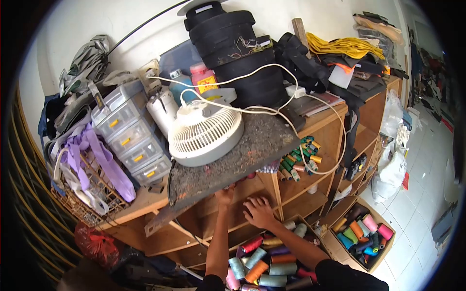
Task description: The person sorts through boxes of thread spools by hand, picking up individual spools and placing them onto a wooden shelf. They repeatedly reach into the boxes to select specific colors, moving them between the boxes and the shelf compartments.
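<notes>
My left hand [224,196] reaches up to the front edge of a dark, dusty mat [267,133] on top of the wooden shelf unit; its fingertips are hidden at the mat's underside, beside some dark red spools in the upper compartment. My right hand [258,212] rests with fingers apart on a wooden shelf board [236,224], holding nothing. Below my forearms, a box is full of thread cones, among them an orange cone [256,271] and a red cone [252,245]. Green and gold thread spools [294,167] lie in the compartment to the right.
A white fan [206,133] lies on the mat, its white cable [340,145] looping over the shelf front. Clear drawers [131,136] and a wire basket [87,194] stand left. Black webbing rolls [250,72] are stacked behind. A cardboard box [335,241] of thread cones sits right.
</notes>
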A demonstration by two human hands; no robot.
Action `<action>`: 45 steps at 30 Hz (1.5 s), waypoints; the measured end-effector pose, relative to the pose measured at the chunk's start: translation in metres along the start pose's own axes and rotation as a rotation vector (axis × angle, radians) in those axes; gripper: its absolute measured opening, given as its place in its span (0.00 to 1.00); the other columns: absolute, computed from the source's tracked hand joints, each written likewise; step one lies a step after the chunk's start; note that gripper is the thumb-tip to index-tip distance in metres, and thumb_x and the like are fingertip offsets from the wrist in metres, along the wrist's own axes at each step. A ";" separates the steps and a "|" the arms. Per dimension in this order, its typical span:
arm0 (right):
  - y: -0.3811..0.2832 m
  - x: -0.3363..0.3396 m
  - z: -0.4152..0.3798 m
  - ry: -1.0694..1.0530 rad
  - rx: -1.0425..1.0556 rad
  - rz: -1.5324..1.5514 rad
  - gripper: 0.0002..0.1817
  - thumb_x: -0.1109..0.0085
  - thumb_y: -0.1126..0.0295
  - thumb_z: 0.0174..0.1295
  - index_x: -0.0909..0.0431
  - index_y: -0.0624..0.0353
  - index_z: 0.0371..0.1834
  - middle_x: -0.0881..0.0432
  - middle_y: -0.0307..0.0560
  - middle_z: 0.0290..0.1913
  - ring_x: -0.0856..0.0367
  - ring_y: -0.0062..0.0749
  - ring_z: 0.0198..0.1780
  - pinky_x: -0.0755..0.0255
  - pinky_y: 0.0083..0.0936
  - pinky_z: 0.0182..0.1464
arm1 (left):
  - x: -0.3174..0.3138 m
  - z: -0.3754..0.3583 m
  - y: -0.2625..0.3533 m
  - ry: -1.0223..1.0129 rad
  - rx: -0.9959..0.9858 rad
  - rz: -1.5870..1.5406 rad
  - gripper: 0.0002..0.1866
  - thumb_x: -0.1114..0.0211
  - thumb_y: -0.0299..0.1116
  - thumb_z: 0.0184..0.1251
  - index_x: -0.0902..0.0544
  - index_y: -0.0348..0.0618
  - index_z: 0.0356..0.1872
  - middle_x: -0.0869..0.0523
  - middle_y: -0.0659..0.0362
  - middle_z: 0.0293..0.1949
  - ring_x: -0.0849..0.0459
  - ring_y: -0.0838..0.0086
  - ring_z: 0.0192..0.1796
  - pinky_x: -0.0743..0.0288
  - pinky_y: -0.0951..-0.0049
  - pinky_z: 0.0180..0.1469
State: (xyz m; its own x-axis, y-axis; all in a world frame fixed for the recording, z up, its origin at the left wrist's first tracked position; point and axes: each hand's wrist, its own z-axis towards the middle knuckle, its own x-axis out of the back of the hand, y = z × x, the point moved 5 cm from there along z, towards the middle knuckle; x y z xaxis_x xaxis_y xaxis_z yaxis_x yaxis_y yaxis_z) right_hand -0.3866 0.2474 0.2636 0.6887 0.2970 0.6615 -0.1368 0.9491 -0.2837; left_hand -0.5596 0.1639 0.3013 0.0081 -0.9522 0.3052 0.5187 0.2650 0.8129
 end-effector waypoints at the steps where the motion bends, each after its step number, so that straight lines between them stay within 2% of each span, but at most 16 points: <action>1: 0.000 0.001 0.000 0.012 0.009 -0.017 0.18 0.43 0.57 0.60 0.22 0.52 0.51 0.25 0.48 0.57 0.28 0.43 0.61 0.39 0.47 0.63 | -0.008 0.006 -0.020 0.002 0.014 0.042 0.22 0.22 0.42 0.54 0.17 0.38 0.43 0.11 0.56 0.33 0.13 0.73 0.36 0.20 0.69 0.43; 4: -0.003 0.004 0.002 -0.001 0.002 -0.043 0.19 0.42 0.57 0.60 0.23 0.52 0.52 0.24 0.48 0.57 0.28 0.42 0.61 0.40 0.47 0.63 | -0.021 0.010 -0.053 0.006 0.041 0.138 0.22 0.21 0.43 0.52 0.17 0.38 0.43 0.11 0.56 0.33 0.13 0.72 0.36 0.20 0.69 0.43; 10: -0.004 0.003 0.004 -0.029 -0.019 -0.060 0.19 0.43 0.57 0.59 0.23 0.52 0.52 0.26 0.49 0.58 0.30 0.42 0.63 0.40 0.48 0.63 | -0.036 0.007 -0.080 0.006 0.052 0.242 0.24 0.20 0.43 0.49 0.17 0.38 0.42 0.11 0.56 0.33 0.13 0.72 0.36 0.19 0.68 0.43; 22: -0.004 0.001 0.005 -0.032 -0.026 -0.057 0.21 0.44 0.57 0.59 0.24 0.52 0.54 0.27 0.48 0.58 0.32 0.41 0.64 0.42 0.46 0.65 | -0.038 0.004 -0.089 0.002 0.022 0.295 0.26 0.17 0.43 0.43 0.17 0.38 0.40 0.12 0.56 0.31 0.12 0.70 0.35 0.19 0.67 0.43; 31: -0.004 -0.001 0.002 -0.049 -0.032 -0.069 0.22 0.45 0.56 0.60 0.24 0.52 0.56 0.27 0.49 0.59 0.32 0.42 0.64 0.43 0.48 0.66 | -0.035 0.018 -0.084 0.142 -0.168 0.314 0.28 0.15 0.43 0.39 0.17 0.38 0.39 0.12 0.56 0.31 0.11 0.68 0.35 0.18 0.66 0.43; 34: -0.003 -0.002 0.001 -0.052 -0.035 -0.078 0.22 0.46 0.56 0.61 0.25 0.52 0.56 0.27 0.49 0.60 0.32 0.42 0.64 0.43 0.48 0.65 | -0.040 0.016 -0.069 0.197 -0.220 0.288 0.35 0.15 0.39 0.38 0.22 0.36 0.50 0.13 0.53 0.39 0.13 0.69 0.42 0.19 0.67 0.46; 36: -0.003 -0.003 0.000 -0.058 -0.041 -0.074 0.22 0.46 0.56 0.61 0.25 0.52 0.56 0.28 0.49 0.60 0.33 0.42 0.65 0.44 0.49 0.66 | -0.041 0.017 -0.063 0.171 -0.068 -0.233 0.39 0.17 0.34 0.41 0.27 0.36 0.57 0.15 0.52 0.46 0.14 0.69 0.46 0.19 0.68 0.48; 37: -0.003 -0.003 0.000 -0.059 -0.043 -0.073 0.22 0.46 0.55 0.61 0.25 0.52 0.57 0.28 0.49 0.60 0.33 0.42 0.65 0.44 0.49 0.66 | -0.047 0.019 -0.065 0.098 0.113 -0.756 0.41 0.18 0.31 0.43 0.30 0.36 0.61 0.16 0.52 0.48 0.15 0.69 0.49 0.19 0.68 0.49; 39: -0.003 -0.003 0.000 -0.062 -0.049 -0.077 0.23 0.46 0.55 0.61 0.25 0.52 0.57 0.28 0.49 0.60 0.34 0.42 0.65 0.45 0.49 0.66 | -0.060 0.024 -0.080 0.003 0.270 -1.213 0.42 0.21 0.27 0.46 0.33 0.35 0.64 0.17 0.52 0.51 0.16 0.68 0.51 0.20 0.68 0.50; 43: -0.003 -0.005 0.000 -0.069 -0.055 -0.088 0.23 0.46 0.56 0.61 0.25 0.52 0.57 0.28 0.49 0.61 0.34 0.42 0.65 0.45 0.48 0.67 | -0.067 0.034 -0.111 0.004 0.198 -1.000 0.37 0.24 0.25 0.50 0.31 0.34 0.64 0.17 0.52 0.52 0.16 0.68 0.50 0.21 0.69 0.50; 45: -0.004 -0.007 -0.002 -0.068 -0.060 -0.085 0.23 0.46 0.56 0.61 0.25 0.52 0.57 0.28 0.49 0.61 0.34 0.42 0.65 0.45 0.49 0.66 | -0.056 0.029 -0.099 0.010 0.141 -0.605 0.36 0.25 0.26 0.52 0.30 0.33 0.63 0.17 0.51 0.52 0.16 0.69 0.49 0.21 0.70 0.50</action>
State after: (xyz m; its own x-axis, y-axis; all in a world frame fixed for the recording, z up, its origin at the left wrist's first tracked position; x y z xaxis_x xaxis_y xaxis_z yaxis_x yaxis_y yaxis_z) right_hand -0.3896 0.2410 0.2593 0.6456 0.2242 0.7300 -0.0359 0.9638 -0.2643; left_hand -0.6367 0.1956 0.2180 -0.2436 -0.9412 -0.2343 0.3158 -0.3054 0.8984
